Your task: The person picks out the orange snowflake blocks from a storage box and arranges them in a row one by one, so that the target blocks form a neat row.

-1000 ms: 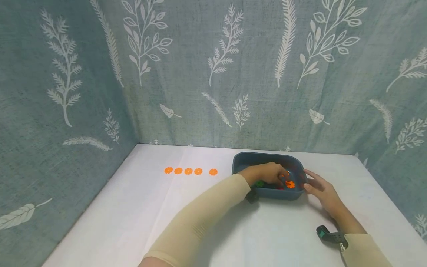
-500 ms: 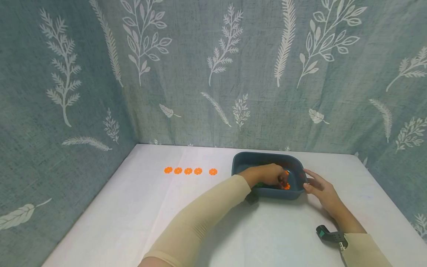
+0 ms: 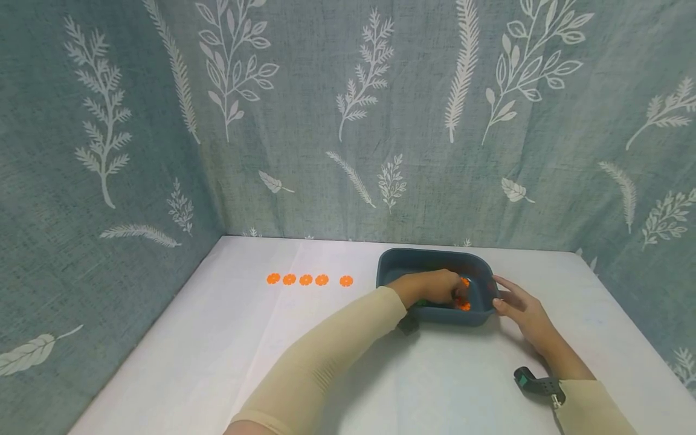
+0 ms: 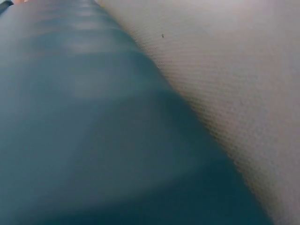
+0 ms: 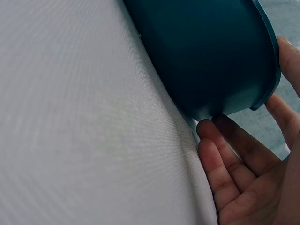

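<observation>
two flower-like orange pieces show low inside the dark blue tray, towards its right end, with a bit of green further left, mostly covered by a wrist. the left hand dips in over the near left part of the rim, palm side down, its fingertips right among the orange; the hand itself hides what they do, so i cannot tell whether anything is pinched there. it reaches that deep, i'd judge, because the pieces lie flat on the floor of the tray, behind fairly tall walls. the right hand is outside, at the right end: the right wrist view has its fingertips laid against the outer wall and the lip, relaxed and not closed round anything, which looks like a light brace to stop the tray sliding while the other hand rummages. to the left of the tray, five more orange pieces lie flat on the white tabletop in a straight line; four sit close and evenly spaced, while the one nearest the tray stands off by a wider gap, the reason for which i can't tell. behind everything hangs a grey-green curtain with leaf prints, probably there as a plain screen.
</observation>
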Motion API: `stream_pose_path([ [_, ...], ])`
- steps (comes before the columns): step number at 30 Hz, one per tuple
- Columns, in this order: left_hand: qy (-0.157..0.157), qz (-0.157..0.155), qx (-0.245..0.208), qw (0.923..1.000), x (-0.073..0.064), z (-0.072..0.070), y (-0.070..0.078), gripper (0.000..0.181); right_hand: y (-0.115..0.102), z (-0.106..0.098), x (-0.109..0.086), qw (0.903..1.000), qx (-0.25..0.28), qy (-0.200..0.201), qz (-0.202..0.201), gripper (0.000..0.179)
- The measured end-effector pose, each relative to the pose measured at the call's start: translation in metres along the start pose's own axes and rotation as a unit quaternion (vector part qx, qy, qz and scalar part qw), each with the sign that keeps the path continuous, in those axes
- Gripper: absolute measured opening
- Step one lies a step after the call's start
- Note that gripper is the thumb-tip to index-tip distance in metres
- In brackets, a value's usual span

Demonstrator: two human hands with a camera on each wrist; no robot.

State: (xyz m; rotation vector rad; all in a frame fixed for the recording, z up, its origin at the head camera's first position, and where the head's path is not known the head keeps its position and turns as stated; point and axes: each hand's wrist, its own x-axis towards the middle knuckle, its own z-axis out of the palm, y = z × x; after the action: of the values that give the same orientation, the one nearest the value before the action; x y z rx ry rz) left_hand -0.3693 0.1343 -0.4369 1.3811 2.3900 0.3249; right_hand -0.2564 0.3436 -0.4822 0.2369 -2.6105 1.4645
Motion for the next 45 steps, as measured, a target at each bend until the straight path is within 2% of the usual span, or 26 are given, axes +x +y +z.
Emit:
stream_pose_path([
  [6,-0.001,0.021,0.012,0.9997,-0.002,0.0,-0.001,0.019,-0.001,0.0,0.0,1.0,0.006,0.0,-0.004,0.058],
  [11,-0.02,0.06,0.028,0.9976,-0.001,0.0,-0.002,0.031,-0.001,0.0,0.0,0.9999,0.011,-0.004,-0.003,0.059],
  [13,-0.018,0.072,0.029,0.9968,0.0,0.0,-0.003,0.029,-0.001,0.0,0.0,0.9999,0.011,-0.005,-0.004,0.059],
  [15,-0.012,0.07,0.026,0.9971,0.002,0.002,-0.004,0.028,-0.002,0.0,0.0,0.9999,0.012,-0.003,-0.006,0.058],
  [19,-0.007,0.048,0.017,0.9987,0.001,0.003,-0.002,0.024,-0.004,0.0,0.0,0.9999,0.015,-0.004,-0.007,0.058],
  [22,-0.013,0.054,0.032,0.998,-0.001,0.002,-0.001,0.025,-0.003,0.0,-0.001,0.9999,0.012,-0.006,-0.006,0.058],
  [28,-0.032,0.109,0.03,0.993,-0.003,-0.002,-0.002,0.029,-0.001,0.0,0.0,1.0,0.004,-0.005,0.003,0.059],
  [32,-0.027,0.122,0.05,0.9909,-0.003,-0.003,-0.002,0.023,0.0,0.001,0.001,1.0,0.0,-0.003,0.002,0.059],
  [35,-0.015,0.092,0.059,0.9939,-0.005,-0.002,-0.002,0.019,0.001,0.0,0.001,1.0,-0.004,-0.003,-0.002,0.059],
  [38,0.001,0.037,0.064,0.9973,-0.007,-0.002,-0.001,0.021,0.001,0.0,0.001,1.0,-0.006,0.0,-0.003,0.059],
  [41,0.012,-0.018,0.068,0.9974,-0.008,-0.002,0.0,0.025,0.001,0.0,0.001,1.0,-0.007,-0.001,0.0,0.059],
  [43,0.016,-0.037,0.073,0.9965,-0.008,-0.003,-0.001,0.026,0.001,0.0,0.001,1.0,-0.005,-0.001,0.003,0.06],
  [45,0.018,-0.042,0.07,0.9965,-0.008,-0.003,-0.003,0.024,0.001,0.0,0.002,1.0,-0.004,-0.003,0.005,0.06],
])
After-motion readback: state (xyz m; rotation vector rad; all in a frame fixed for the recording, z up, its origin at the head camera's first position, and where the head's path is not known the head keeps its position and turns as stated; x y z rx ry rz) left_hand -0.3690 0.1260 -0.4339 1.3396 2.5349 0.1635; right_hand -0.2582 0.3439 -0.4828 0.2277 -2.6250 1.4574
